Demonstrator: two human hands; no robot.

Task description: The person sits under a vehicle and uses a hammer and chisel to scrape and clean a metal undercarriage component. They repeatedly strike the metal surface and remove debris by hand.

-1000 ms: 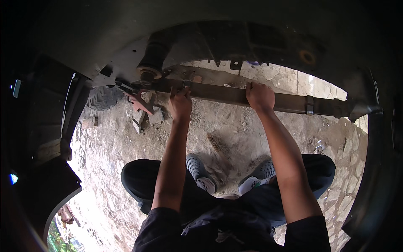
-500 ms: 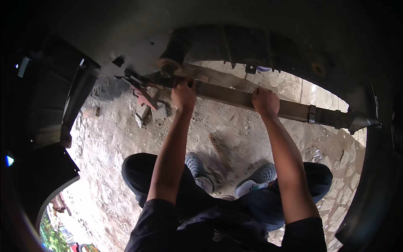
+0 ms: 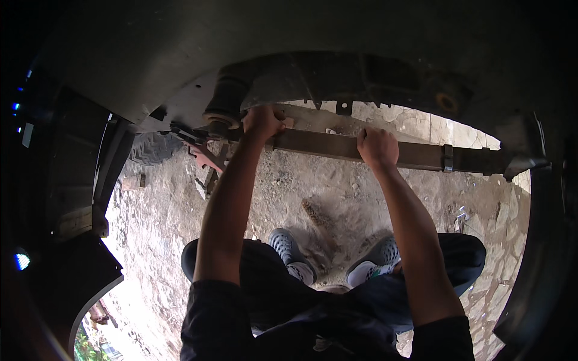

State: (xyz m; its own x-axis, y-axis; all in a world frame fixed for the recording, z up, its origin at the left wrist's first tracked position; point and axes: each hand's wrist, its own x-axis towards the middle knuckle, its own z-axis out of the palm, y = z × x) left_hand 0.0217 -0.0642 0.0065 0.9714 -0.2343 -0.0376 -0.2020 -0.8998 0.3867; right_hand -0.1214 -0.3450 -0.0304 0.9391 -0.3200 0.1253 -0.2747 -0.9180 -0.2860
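A long brown leaf spring [image 3: 319, 142] runs across in front of me beneath the dark underside of a vehicle. A metal clip [image 3: 448, 158] wraps it toward its right end. My right hand [image 3: 378, 147] is closed over the middle of the spring, knuckles up. Farther left, my left hand [image 3: 262, 122] is closed at the spring, its fingertips partly hidden behind it. Just left of that hand a dark round rubber-like stop [image 3: 226, 102] hangs down with a rusty rim.
A reddish metal stand [image 3: 205, 156] and a tire [image 3: 153, 147] lie to the left. The dark wheel-arch panel [image 3: 337, 54] curves close overhead. Between my shoes [image 3: 379, 259] a brownish rod-like piece [image 3: 316, 213] rests on the dusty ground. Dark body panels [image 3: 66, 180] flank me.
My left hand has shifted slightly up along with its forearm. The right hand stays on the spring. The whole view has moved a little, and the stop appears lower and farther left.
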